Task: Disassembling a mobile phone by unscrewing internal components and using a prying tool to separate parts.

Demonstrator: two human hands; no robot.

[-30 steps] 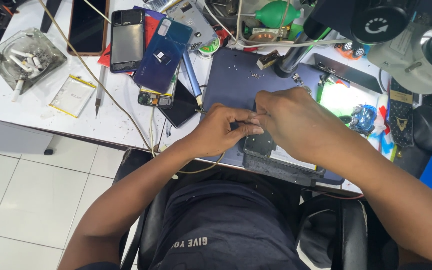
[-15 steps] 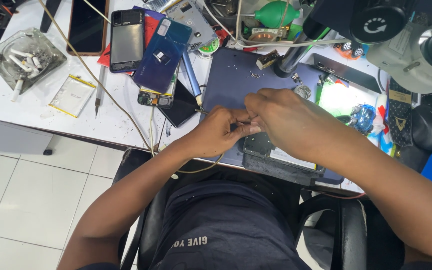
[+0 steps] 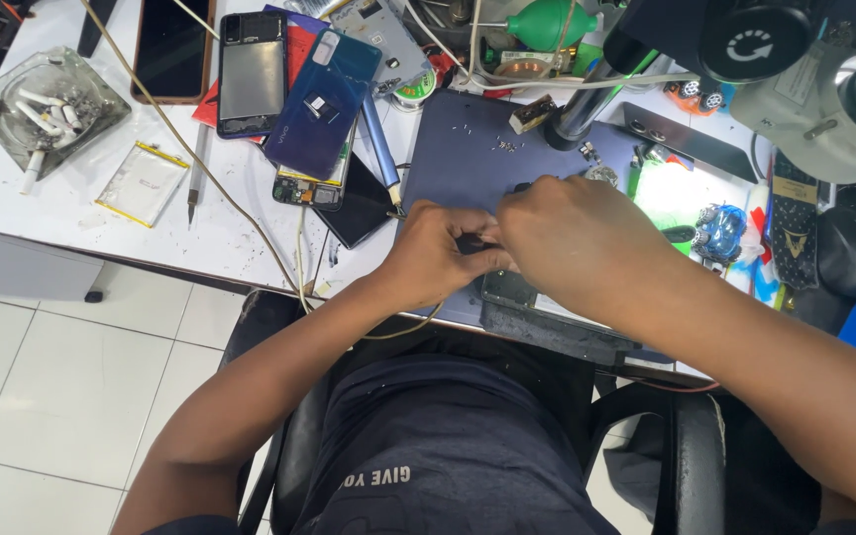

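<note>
My left hand (image 3: 436, 256) and my right hand (image 3: 572, 230) meet over the near edge of a blue-grey work mat (image 3: 458, 159). Between their fingertips both pinch a small dark part (image 3: 474, 244), mostly hidden by the fingers. Just below the hands a dark opened phone frame (image 3: 509, 290) lies on the mat, with my right forearm crossing over it. Tiny screws are scattered on the mat farther up.
On the white desk to the left lie a glass ashtray (image 3: 42, 104), a flat silver battery (image 3: 141, 183), a blue phone back (image 3: 319, 104), an opened phone (image 3: 252, 74) and a dark screen (image 3: 364, 213). A microscope (image 3: 804, 59) and a green blower bulb (image 3: 547, 25) stand at the back right.
My right hand has edged a little left, closer over the left hand's fingertips. Both hands stay at the same spot on the mat.
</note>
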